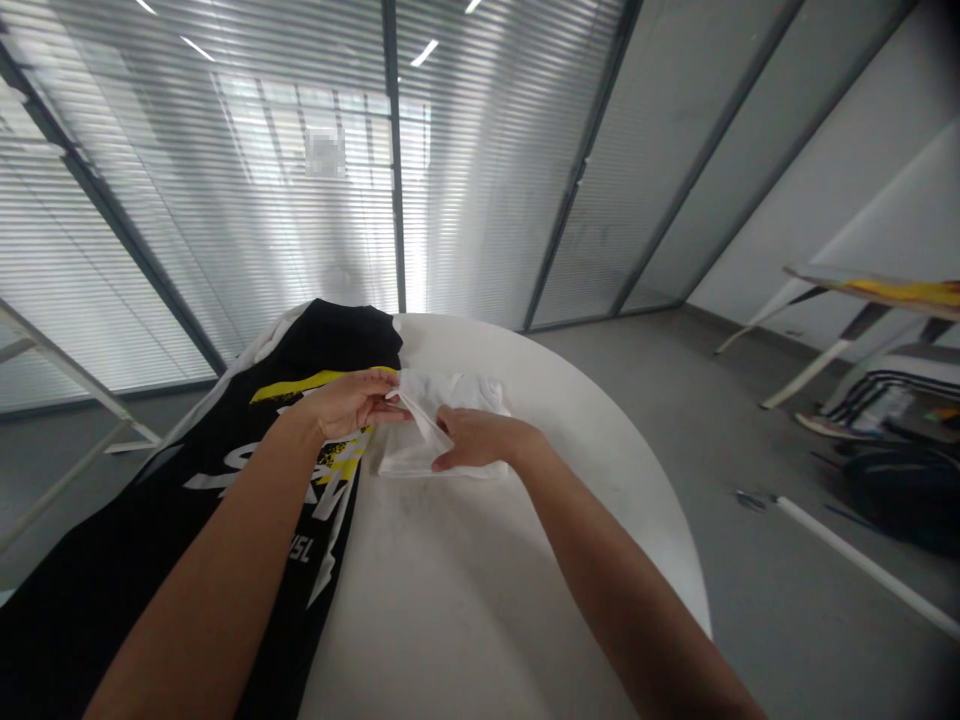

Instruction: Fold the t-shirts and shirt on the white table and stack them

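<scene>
White cloth: the white cloth lies flat and roughly square on the counter, near the far part of its rounded top; one fold stands up off the layers beneath, between the two hands.
Left hand: the left hand comes in from the side of the black garment; its grip is closed, thumb and fingers pinching the tip of the raised fold at the cloth's left edge.
Right hand: the right hand rests on the cloth's right part, fingertips against the raised fold, thumb spread lower near the front edge; whether its grip is closed on fabric, I cannot tell.
Black garment: the black garment lies spread along the left of the counter, just beside the cloth, printed with white lettering and yellow patches; the left forearm crosses above it.
Beyond the counter: tall glass panels with blinds, dark uprights between them, light showing through.
Left background: a white metal frame stands on the grey floor.
Right background: a second counter carries something yellow; a white pole and a blurred dark heap also show on that side.
</scene>
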The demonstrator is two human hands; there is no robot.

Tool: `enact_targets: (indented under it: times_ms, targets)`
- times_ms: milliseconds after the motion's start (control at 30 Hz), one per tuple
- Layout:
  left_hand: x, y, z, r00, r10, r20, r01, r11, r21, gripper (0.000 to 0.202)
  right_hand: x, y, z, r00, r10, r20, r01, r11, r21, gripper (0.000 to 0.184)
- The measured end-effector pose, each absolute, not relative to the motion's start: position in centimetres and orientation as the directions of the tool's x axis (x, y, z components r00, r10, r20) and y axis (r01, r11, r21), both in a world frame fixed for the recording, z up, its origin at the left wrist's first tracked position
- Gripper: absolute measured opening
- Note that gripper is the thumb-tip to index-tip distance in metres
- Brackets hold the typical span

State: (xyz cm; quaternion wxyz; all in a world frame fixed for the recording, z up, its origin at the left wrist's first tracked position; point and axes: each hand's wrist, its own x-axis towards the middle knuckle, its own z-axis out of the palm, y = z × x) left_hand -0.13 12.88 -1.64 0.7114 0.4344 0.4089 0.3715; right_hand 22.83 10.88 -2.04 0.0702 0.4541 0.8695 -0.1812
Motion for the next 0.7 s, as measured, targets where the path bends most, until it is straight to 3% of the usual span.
enact_targets:
  times_ms: [100,200,267,367,433,567,700]
  targets:
    - [-0.2,13.5,-2.1,0.276,0.924,-0.265,-0.286,0.342,0.895,0.011,23.7,11.2,-1.7,-0.575,0.768,-0.28,0.818,0.544,-0.189,0.03]
    - [-0.1,13.7,-2.1,0.24,0.931,-0.274,-0.353,0.347,0.869,0.015,24.6,11.1,-0.9,-0.534,0.798,-0.278,0.845,0.514,-0.148,0.03]
    - [0.2,13.4,-1.7,0.26,0.925,-0.276,-0.371,0.36,0.856,0.017,24.4,10.6,-0.6,-0.483,0.838,-0.255,0.876,0.466,-0.127,0.041]
    - [1.1,12.9,-1.0,0.266,0.922,-0.28,-0.373,0.366,0.853,0.019,22.5,9.5,-1.0,-0.396,0.899,-0.186,0.918,0.387,-0.088,0.076]
    - [1.6,12.5,-0.6,0.273,0.919,-0.284,-0.359,0.371,0.857,0.018,21.1,8.9,-1.6,-0.363,0.921,-0.139,0.932,0.359,-0.054,0.082]
    - [2.0,12.1,0.2,0.242,0.934,-0.264,-0.278,0.327,0.903,0.014,20.8,8.8,-2.1,-0.308,0.936,-0.173,0.949,0.316,0.019,0.058]
    - [1.0,11.8,0.5,0.259,0.9,-0.351,0.025,0.357,0.934,0.005,23.6,9.7,-1.0,-0.273,0.898,-0.344,0.949,0.31,0.055,0.057]
